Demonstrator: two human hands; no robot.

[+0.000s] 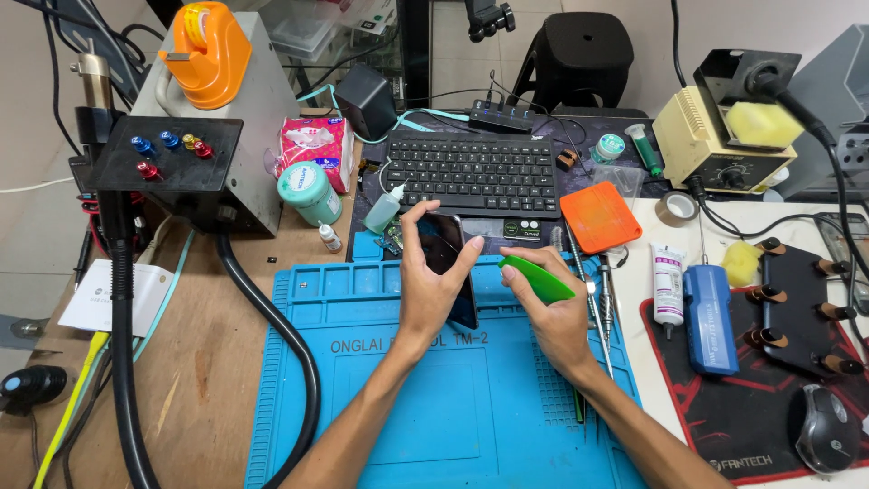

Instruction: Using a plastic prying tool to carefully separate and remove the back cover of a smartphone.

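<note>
My left hand [433, 281] grips a dark smartphone [447, 249], holding it tilted above the blue silicone work mat [362, 380]. My right hand [554, 317] pinches a flat green plastic pry card [539, 277], whose tip sits close to the phone's right edge. Whether the card touches the phone is not clear. Both forearms reach in from the bottom of the view.
A black keyboard [472, 172] lies behind the mat, an orange pad [599, 215] and metal tweezers [590, 290] to its right. A black hot-air hose [272, 326] curves along the mat's left. A soldering station [715, 136], blue tool [708, 317], white tube [667, 282] and mouse [826, 439] are at the right.
</note>
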